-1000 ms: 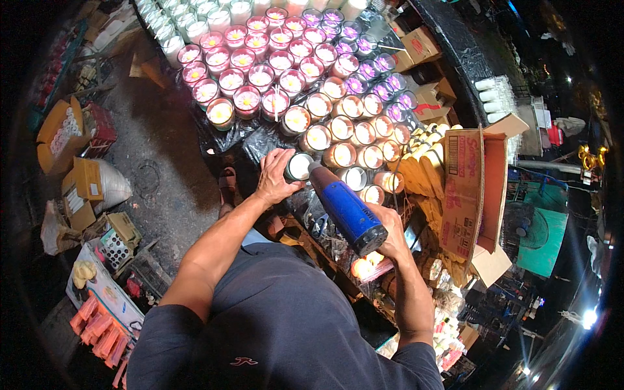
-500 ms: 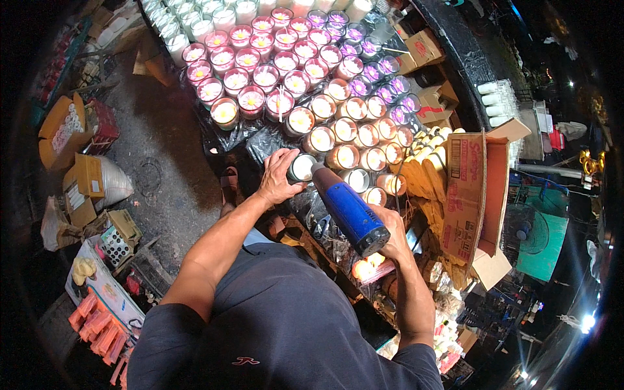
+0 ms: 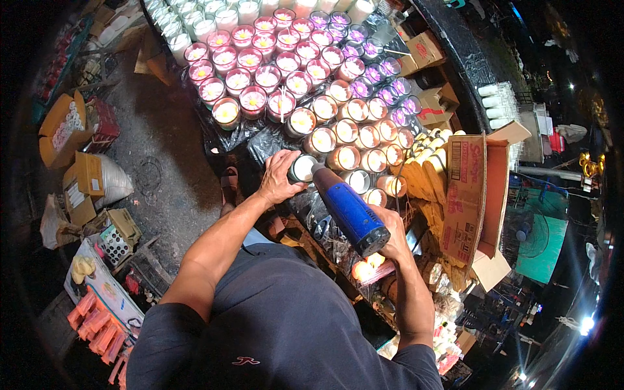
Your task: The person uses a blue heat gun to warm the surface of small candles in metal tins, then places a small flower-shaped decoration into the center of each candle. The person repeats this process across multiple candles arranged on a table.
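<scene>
My left hand (image 3: 281, 177) is closed round the side of a glass candle (image 3: 301, 168) with white wax, at the near edge of the black-covered table. My right hand (image 3: 388, 235) grips a blue heat gun (image 3: 351, 213) from its far side; the handle is mostly hidden by the gun's body. The grey nozzle (image 3: 318, 170) points at the candle's rim, very close to it. Just right of that candle stands another white glass candle (image 3: 355, 181). Beyond it are several orange-tinted candles (image 3: 322, 140) in glasses.
Rows of pink flower candles (image 3: 266, 77), purple flower candles (image 3: 372, 71) and white candles (image 3: 224, 17) crowd the table's far part. An open cardboard box (image 3: 465, 195) stands close on the right. On the floor at left are boxes (image 3: 84, 185) and a white sack (image 3: 114, 180).
Almost nothing differs. Both hands, the heat gun and the held candle keep their places, while the view shifts very slightly.
</scene>
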A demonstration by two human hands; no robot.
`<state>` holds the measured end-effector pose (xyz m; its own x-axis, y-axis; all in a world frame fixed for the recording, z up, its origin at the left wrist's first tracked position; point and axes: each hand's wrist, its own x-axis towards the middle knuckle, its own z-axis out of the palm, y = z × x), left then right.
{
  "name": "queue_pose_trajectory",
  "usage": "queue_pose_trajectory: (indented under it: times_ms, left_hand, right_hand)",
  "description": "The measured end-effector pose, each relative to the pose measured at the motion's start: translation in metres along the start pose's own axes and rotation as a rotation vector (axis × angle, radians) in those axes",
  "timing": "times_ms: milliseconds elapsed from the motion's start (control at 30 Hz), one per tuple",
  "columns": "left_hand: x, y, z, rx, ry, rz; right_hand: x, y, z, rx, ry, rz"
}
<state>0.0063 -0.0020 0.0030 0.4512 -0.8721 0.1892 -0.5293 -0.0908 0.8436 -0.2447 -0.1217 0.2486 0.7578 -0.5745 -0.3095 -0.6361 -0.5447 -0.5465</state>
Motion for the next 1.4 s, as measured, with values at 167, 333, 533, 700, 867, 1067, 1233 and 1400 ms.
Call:
queue_pose_trajectory:
  times_ms: [167,333,533,700,867,1067,1233,1400]
  left_hand:
    - [0.0,-0.005,0.002,0.014,0.009,0.027]
    - [0.0,-0.003,0.0,0.005,-0.002,0.022]
    - [0.001,-0.005,0.0,0.008,-0.005,0.028]
    - [0.001,-0.008,0.0,0.021,-0.011,0.035]
    - [0.0,-0.003,-0.001,0.028,0.031,0.058]
    - [-0.001,-0.009,0.001,0.032,-0.015,0.033]
    - [0.0,-0.006,0.002,0.029,0.017,0.053]
    - [0.0,-0.007,0.004,0.032,-0.002,0.005]
  right_hand:
    - [0.0,0.004,0.0,0.003,0.01,-0.034]
    - [0.0,0.007,0.001,0.007,0.016,-0.036]
    - [0.001,0.01,0.002,0.011,0.011,-0.049]
    - [0.002,0.016,0.002,0.096,0.026,-0.071]
    - [0.005,0.018,-0.006,0.119,-0.01,-0.037]
    - [0.005,0.016,-0.015,0.128,-0.043,-0.051]
    - [0.006,0.01,-0.023,0.164,-0.097,-0.057]
    - [0.006,0.011,-0.021,0.136,-0.122,-0.038]
